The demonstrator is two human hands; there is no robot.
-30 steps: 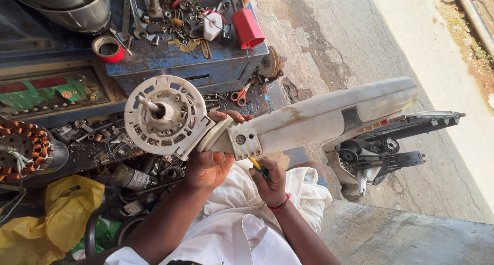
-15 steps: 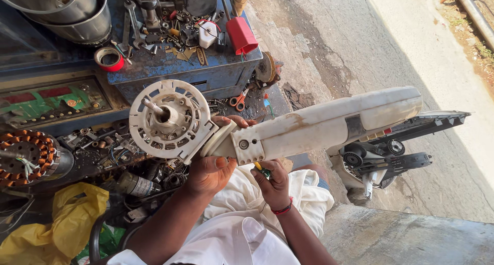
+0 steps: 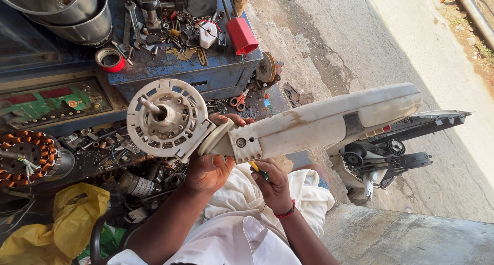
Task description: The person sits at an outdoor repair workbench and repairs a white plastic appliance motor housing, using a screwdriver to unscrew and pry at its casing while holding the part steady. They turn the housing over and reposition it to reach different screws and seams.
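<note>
Fan blade [image 3: 329,122] clasped at its root by left hand [image 3: 208,170], right hand [image 3: 271,183] pinching a screwdriver [image 3: 256,168] beneath; pose unchanged from moments earlier.

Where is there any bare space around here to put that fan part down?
Free: the pavement right of the blue workbench, above the fan housing; also the concrete slab at lower right. Crowded: the bench top, littered with tools, and the parts pile beside the copper winding.

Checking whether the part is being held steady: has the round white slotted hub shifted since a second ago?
Cannot tell: the round white slotted hub sits about the same against the blue metal toolbox; the small shift looks like camera motion.
</note>
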